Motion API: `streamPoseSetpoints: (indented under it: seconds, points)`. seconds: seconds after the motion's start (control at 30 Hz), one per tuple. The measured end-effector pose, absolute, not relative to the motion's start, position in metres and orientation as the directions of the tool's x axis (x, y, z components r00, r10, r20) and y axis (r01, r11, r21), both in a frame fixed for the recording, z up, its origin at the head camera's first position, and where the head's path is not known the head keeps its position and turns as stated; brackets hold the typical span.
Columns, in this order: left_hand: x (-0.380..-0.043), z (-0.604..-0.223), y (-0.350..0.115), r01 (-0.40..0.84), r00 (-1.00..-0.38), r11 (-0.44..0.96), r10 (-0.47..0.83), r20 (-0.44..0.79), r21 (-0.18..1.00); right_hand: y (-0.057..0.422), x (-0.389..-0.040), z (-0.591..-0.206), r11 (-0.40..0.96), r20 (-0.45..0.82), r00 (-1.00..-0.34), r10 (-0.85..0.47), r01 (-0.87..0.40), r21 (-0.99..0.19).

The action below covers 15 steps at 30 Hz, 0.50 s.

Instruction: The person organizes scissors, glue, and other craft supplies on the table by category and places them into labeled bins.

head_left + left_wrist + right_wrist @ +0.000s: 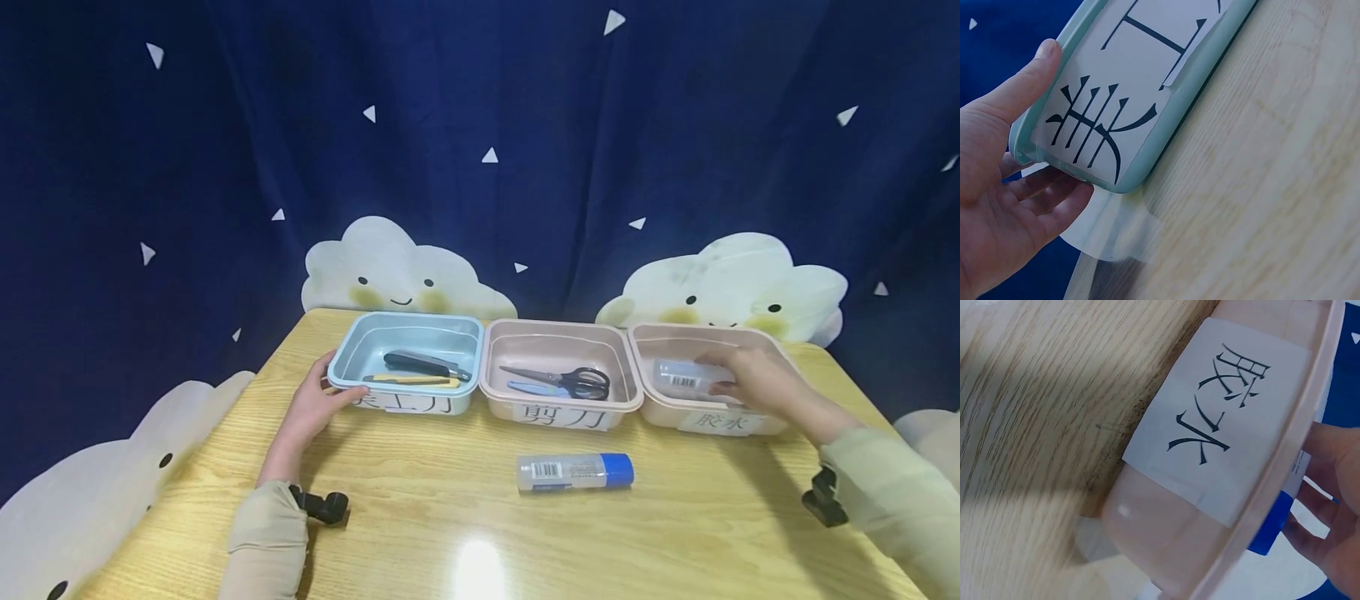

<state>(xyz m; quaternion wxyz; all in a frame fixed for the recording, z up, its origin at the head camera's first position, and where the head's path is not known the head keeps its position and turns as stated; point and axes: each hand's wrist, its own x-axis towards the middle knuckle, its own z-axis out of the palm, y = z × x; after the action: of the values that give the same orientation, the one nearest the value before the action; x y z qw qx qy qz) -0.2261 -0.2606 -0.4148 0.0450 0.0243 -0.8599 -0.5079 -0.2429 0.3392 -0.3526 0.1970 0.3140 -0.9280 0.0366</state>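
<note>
My left hand (311,408) grips the left end of a light blue bin (405,319), its thumb at the rim and its fingers (1063,206) against the outer side. A black utility knife (418,364) and a yellow one (412,381) lie in that bin. At the right, my right hand (761,382) holds a clear glue bottle (675,375) inside the right pink bin (705,333). The bottle's blue cap (1270,525) shows past the rim in the right wrist view. Another glue bottle (566,472) with a blue cap lies on the table before the bins.
Between these two bins stands another pink bin (558,331) with black-handled scissors (588,383) and a light blue cutting tool (538,389), partly covered. Labels with Chinese characters face forward on the bins. Behind the wooden table (420,517) hangs a dark blue curtain (450,100).
</note>
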Motion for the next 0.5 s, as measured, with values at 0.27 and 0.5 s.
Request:
streamPoseSetpoints:
  seconds: [0.27, 0.5]
  points:
    - [-0.225, -0.413, -0.26, -0.004, -0.995, 0.476, -0.093, 0.046, 0.88, 0.344, -0.252, -0.363, 0.816, 0.295, -0.792, -0.534, -0.574, -0.065]
    - [-0.224, -0.412, -0.258, -0.002, -0.995, 0.469, -0.089, 0.045, 0.883, 0.346, -0.258, -0.371, 0.85, 0.239, -0.844, -0.481, -0.515, -0.108]
